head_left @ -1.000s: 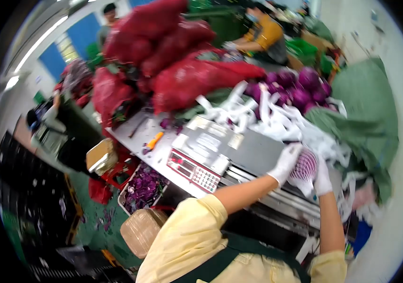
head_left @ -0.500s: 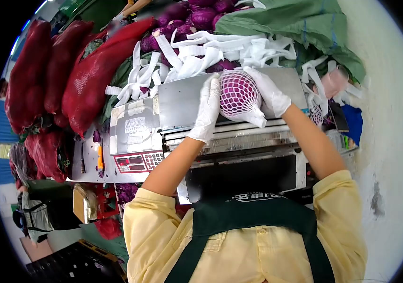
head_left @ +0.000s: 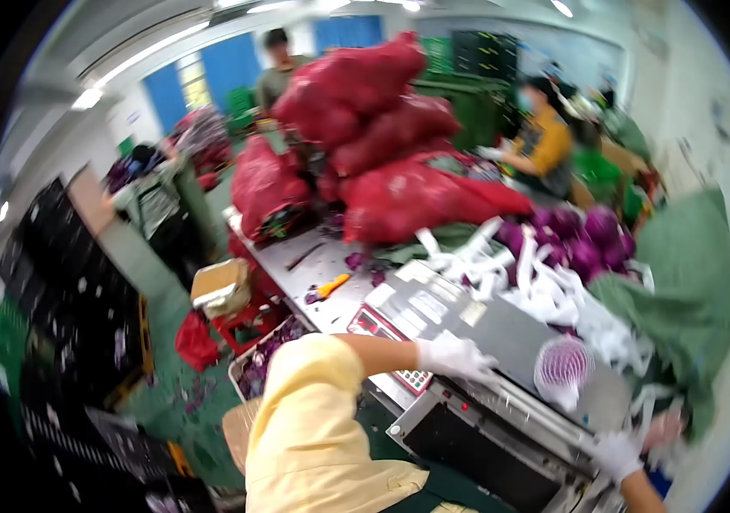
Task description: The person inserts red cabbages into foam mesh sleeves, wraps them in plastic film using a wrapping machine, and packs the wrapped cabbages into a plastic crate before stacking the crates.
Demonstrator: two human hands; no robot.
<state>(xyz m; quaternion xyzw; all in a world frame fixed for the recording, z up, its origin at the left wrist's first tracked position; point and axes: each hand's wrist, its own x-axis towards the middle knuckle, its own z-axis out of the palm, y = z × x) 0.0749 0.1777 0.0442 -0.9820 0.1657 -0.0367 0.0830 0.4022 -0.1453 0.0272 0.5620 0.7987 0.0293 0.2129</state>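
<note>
A red cabbage in a white foam net [head_left: 563, 373] lies on the metal top of the wrapping machine [head_left: 515, 339], apart from both hands. My left hand [head_left: 459, 357], in a white glove, is at the machine's front edge by the keypad, fingers reaching along the rollers and closed at the tips. My right hand [head_left: 617, 455], gloved too, is at the far right end of that edge with its fingers bent inward. A pale strip along the rollers [head_left: 536, 409] runs between the hands. Blur hides what the fingertips pinch, perhaps film.
White foam strips [head_left: 544, 291] and bare red cabbages [head_left: 583, 239] lie behind the machine. Red mesh sacks [head_left: 416, 201] are stacked at the back. An orange-handled knife [head_left: 328, 288] lies on the table at left. A green sack [head_left: 681, 299] stands right. Several people are further off.
My hands have let go of the netted cabbage and moved apart to the machine's front edge. The cabbage stays on the metal top. My view has swung up and left.
</note>
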